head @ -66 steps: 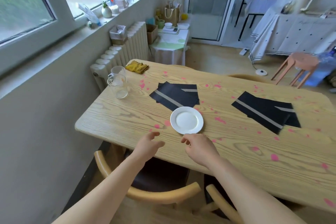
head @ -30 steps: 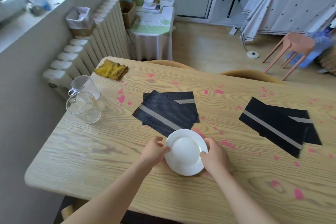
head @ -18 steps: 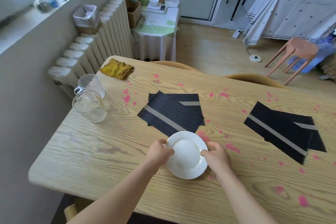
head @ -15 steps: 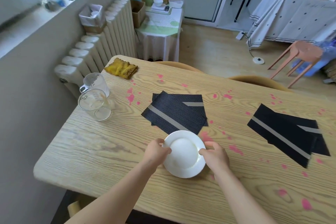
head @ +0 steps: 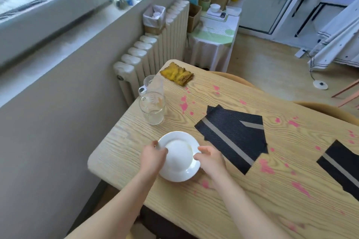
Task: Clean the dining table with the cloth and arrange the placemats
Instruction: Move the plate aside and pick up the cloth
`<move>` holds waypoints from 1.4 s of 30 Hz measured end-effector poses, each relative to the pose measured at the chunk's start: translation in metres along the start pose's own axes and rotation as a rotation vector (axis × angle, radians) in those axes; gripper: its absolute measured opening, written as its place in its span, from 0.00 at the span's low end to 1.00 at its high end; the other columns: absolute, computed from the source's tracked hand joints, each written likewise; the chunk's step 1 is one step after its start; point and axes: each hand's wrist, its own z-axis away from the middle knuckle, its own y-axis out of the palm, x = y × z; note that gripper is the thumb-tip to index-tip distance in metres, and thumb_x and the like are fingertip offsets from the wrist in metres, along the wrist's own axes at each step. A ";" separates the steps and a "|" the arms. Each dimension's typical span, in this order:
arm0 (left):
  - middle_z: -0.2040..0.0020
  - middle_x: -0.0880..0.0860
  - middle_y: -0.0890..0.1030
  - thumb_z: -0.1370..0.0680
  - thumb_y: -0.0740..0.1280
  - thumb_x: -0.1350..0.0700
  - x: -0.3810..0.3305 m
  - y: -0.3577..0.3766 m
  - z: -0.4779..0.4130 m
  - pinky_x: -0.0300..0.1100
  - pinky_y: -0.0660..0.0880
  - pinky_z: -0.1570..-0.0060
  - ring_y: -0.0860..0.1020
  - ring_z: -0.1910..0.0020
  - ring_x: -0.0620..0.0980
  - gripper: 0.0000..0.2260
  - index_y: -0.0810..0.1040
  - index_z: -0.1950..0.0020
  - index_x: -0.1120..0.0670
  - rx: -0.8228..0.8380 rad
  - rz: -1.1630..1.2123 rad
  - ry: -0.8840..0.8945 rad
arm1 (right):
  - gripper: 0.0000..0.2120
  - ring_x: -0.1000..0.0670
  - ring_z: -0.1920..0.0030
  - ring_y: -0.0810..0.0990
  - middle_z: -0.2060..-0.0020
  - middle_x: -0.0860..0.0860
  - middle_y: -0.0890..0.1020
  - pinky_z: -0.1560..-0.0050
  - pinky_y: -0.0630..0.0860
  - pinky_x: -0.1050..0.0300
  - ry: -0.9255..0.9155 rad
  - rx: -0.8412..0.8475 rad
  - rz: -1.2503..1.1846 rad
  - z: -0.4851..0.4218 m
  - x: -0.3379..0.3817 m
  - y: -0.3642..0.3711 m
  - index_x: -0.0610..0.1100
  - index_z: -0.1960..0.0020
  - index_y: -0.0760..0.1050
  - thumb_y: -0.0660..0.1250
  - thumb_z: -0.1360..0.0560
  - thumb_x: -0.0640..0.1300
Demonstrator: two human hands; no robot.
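A white plate (head: 179, 156) is near the wooden table's (head: 242, 196) left front corner. My left hand (head: 152, 158) grips its left rim and my right hand (head: 210, 161) grips its right rim. A folded yellow cloth (head: 176, 73) lies at the far left corner. Two overlapping black placemats with grey stripes (head: 233, 134) lie askew mid-table, right of the plate. Another black placemat pile (head: 342, 169) lies at the right edge of view. Pink stains (head: 183, 104) dot the tabletop.
Two clear glass jugs (head: 153, 106) stand just beyond the plate near the left edge. A radiator (head: 155, 52) and a grey wall run along the table's left. Wooden chair backs (head: 330, 110) sit at the far side. A small covered side table (head: 213, 33) stands beyond.
Both hands reached forward and took hold of the plate's rim. The plate has since moved left, off the placemat's edge, toward the table's left front corner.
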 end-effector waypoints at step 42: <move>0.30 0.52 0.68 0.24 0.65 0.51 -0.127 -0.045 -0.145 0.47 0.59 0.31 0.64 0.30 0.53 0.18 0.73 0.35 0.50 -0.209 -0.471 0.805 | 0.24 0.46 0.23 0.46 0.22 0.51 0.48 0.25 0.47 0.46 -0.579 -0.078 1.020 -0.217 0.175 0.068 0.57 0.31 0.70 0.59 0.25 0.41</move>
